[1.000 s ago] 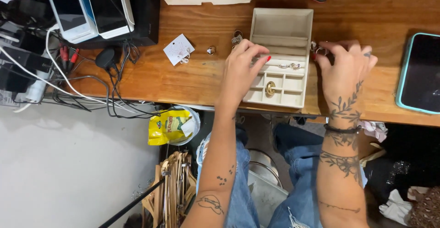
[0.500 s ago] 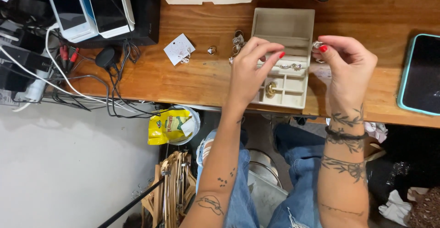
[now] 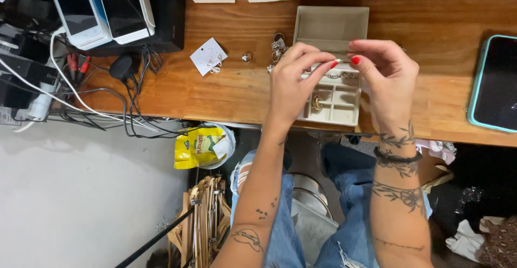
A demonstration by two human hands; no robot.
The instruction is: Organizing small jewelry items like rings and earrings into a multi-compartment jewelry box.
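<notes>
An open beige jewellery box (image 3: 329, 28) with small compartments stands on the wooden desk (image 3: 237, 93). A gold ring (image 3: 317, 104) lies in one front compartment. My left hand (image 3: 293, 82) and my right hand (image 3: 385, 74) meet above the box, fingertips pinched together on a small thin piece of jewellery (image 3: 340, 61) held between them. Both hands cover the box's middle row.
A white earring card (image 3: 208, 56), a loose ring (image 3: 246, 57) and a heap of silver jewellery (image 3: 278, 47) lie left of the box. A teal-cased phone (image 3: 493, 85) lies at the right. Tablets, cables and a charger crowd the far left. Below the desk sit a yellow bag and hangers.
Both hands have lifted off the box and come together over it. My right hand moved left from the box's right edge, and the fingertips now pinch one small piece.
</notes>
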